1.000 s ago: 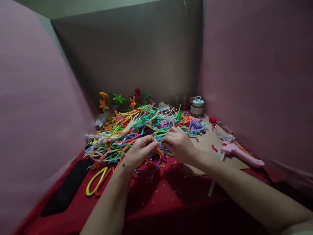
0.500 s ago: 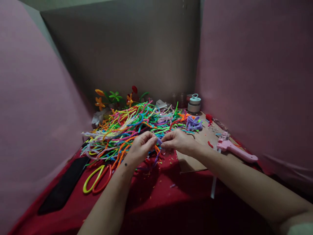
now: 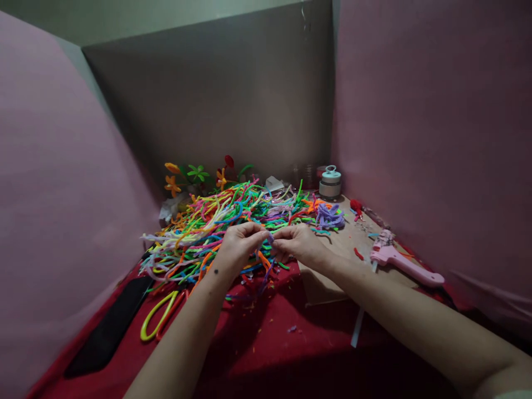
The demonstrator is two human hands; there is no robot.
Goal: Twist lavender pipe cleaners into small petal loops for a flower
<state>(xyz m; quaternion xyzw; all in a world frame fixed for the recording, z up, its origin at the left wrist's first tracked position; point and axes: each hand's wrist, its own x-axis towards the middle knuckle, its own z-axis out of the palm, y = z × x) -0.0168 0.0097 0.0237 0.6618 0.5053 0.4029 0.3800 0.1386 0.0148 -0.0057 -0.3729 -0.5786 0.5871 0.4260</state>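
My left hand (image 3: 245, 244) and my right hand (image 3: 296, 244) meet fingertip to fingertip at the front of a big pile of coloured pipe cleaners (image 3: 216, 221). Between them is a purple pipe cleaner (image 3: 271, 239), pinched by both hands and mostly covered by the fingers. Below the fingers a purple strand (image 3: 264, 282) hangs toward the red cloth; whether it belongs to the held piece I cannot tell. To the right of the pile lies a bundle of purple pipe cleaners (image 3: 330, 216).
A pink glue gun (image 3: 407, 265) with a glue stick lies on cardboard (image 3: 351, 244) at the right. Scissors with yellow and red handles (image 3: 160, 316) and a black flat object (image 3: 110, 327) are at the left. Pipe cleaner flowers (image 3: 197, 173) and a lidded jar (image 3: 330, 184) stand behind.
The camera view has tilted slightly upward, so the table sits lower in the picture. Both hands stay together on the purple pipe cleaner, with small finger shifts.
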